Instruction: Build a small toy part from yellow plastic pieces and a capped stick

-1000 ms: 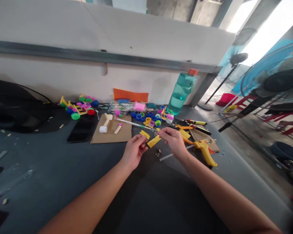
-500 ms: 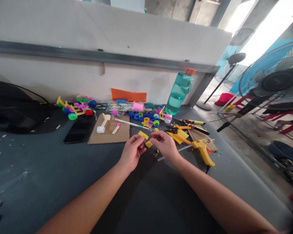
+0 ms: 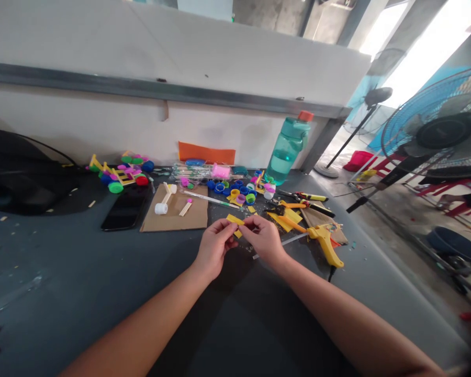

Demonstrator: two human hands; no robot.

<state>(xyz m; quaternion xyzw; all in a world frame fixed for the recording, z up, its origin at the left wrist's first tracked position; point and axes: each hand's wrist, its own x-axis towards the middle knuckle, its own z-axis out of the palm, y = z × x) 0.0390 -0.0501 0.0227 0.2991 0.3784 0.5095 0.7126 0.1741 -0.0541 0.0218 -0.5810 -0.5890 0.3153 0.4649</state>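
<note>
A small flat yellow piece, paper or foam by its look, is pinched between my two hands above the dark table. My left hand grips its left side with thumb and fingers. On its right end, the thumb and fingertips of my right hand are closed. Another yellow scrap lies just below, partly hidden by my fingers. Beyond my hands sit several bottle caps in blue, yellow and green. Left of them, a cardboard sheet carries white caps joined by a stick.
A yellow glue gun lies to the right, near pliers and a cutter. A teal water bottle stands at the back. On the left are a phone, colourful stick models and a black bag.
My right hand has moved left to meet the yellow piece and now grips its right end. My left hand still holds it.
</note>
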